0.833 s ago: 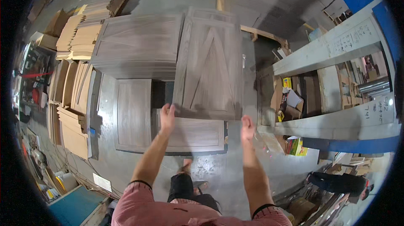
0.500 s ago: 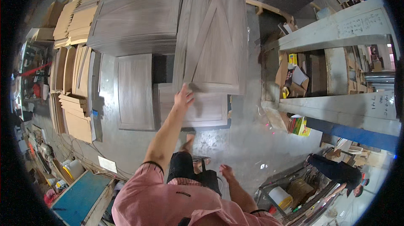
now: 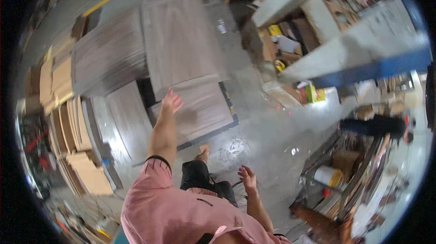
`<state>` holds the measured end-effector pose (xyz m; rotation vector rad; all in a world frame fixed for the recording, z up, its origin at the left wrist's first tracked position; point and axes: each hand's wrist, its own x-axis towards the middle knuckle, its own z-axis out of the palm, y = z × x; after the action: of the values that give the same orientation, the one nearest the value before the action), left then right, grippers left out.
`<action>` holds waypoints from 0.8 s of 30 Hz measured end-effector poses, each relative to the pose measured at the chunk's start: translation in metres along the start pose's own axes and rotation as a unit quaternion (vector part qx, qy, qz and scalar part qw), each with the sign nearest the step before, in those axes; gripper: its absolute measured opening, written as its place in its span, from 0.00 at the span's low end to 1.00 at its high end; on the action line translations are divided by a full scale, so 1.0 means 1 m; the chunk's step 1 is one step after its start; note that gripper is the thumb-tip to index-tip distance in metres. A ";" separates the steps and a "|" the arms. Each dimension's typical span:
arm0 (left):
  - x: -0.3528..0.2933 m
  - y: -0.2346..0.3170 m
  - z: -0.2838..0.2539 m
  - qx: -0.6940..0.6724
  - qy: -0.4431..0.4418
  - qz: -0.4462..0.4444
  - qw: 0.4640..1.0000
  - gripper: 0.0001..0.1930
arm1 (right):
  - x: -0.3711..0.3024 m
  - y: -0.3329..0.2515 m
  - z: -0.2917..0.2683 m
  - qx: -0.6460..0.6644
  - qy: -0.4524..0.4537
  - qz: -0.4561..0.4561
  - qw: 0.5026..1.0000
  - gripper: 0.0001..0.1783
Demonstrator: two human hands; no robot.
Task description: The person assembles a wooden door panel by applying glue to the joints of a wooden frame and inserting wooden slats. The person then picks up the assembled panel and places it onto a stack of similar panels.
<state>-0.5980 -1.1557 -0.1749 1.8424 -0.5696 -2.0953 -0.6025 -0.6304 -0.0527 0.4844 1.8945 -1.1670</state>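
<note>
My left hand (image 3: 171, 102) is stretched forward, its fingers apart, at the near edge of a tall grey wood-grain door panel (image 3: 179, 39). I cannot tell if the fingertips touch that edge. Under and in front of it lies a shorter grey wood-grain panel (image 3: 200, 114). Another grey panel (image 3: 129, 117) lies left of my forearm, and a wide stack of grey panels (image 3: 111, 48) stands farther left. My right hand (image 3: 247, 178) is raised low in front of me, fingers spread, with nothing in it. Motion blurs the panels.
Stacks of tan boards (image 3: 86, 164) stand on the left. A pale steel beam frame (image 3: 359, 44) with boxes inside is at the right. A cart (image 3: 331, 176) carrying a white and yellow bucket stands at the lower right, and another person (image 3: 379, 127) is beyond it.
My view has turned, so the panels appear tilted and farther left. The left hand stays near the tall panel's near edge; my right hand has risen and its fingers have spread.
</note>
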 end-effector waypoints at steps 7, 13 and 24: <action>-0.037 -0.203 -0.087 0.548 -0.201 0.077 0.808 0.12 | -0.078 0.108 -0.015 0.147 0.148 -0.054 0.977 0.28; -0.222 -0.293 -0.130 0.682 -0.493 0.067 0.537 0.11 | -0.174 0.239 0.024 0.148 0.295 -0.047 0.943 0.25; -0.304 -0.427 -0.111 0.777 -0.616 0.129 -0.010 0.16 | -0.351 0.431 0.166 0.463 0.532 0.205 0.679 0.22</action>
<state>-0.4293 -0.6501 -0.1232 0.8764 1.7608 0.5126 -0.0318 -0.5274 -0.0362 2.4624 1.6269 -1.6156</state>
